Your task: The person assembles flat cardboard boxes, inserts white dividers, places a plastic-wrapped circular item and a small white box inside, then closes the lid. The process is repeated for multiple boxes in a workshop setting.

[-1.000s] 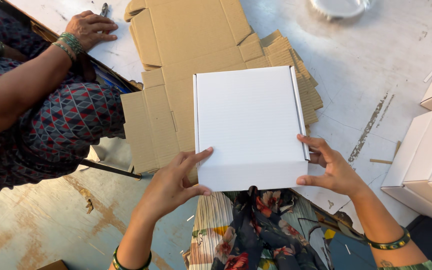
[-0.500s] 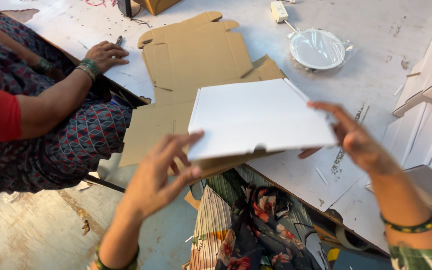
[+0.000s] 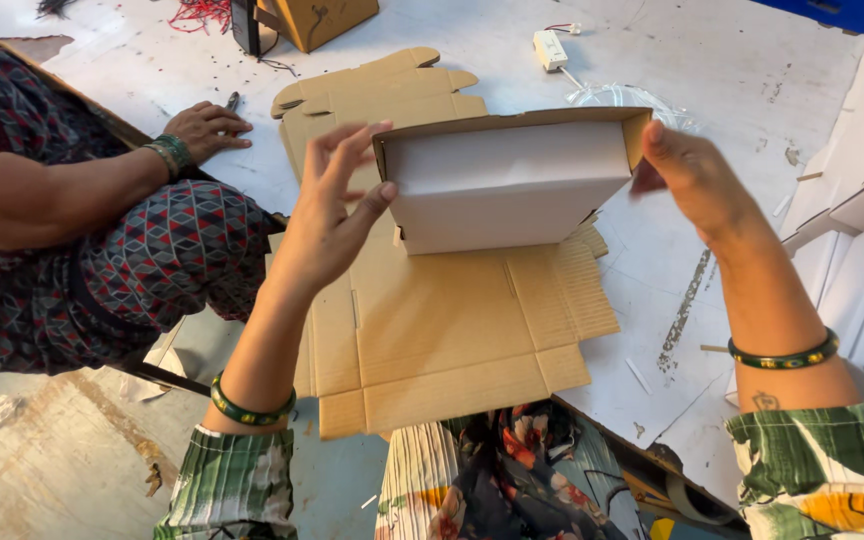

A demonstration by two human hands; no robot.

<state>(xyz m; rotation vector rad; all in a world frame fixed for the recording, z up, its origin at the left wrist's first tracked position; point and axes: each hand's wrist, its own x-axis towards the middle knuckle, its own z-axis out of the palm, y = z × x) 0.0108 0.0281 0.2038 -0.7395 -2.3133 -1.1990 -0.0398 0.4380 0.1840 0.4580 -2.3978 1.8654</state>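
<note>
White box (image 3: pixel 507 185) sits centre frame, tilted above flat brown cardboard sheets (image 3: pixel 442 330) — left hand (image 3: pixel 332 215) spread wide, thumb at its left edge; right hand (image 3: pixel 687 175) open against its right side.

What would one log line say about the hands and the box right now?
left hand: touching white box | right hand: holding box's other end | under it: flat cardboard sheets | nearby: another person's hand

Bare table (image 3: pixel 732 80) beyond white box (image 3: pixel 512 195)
</note>
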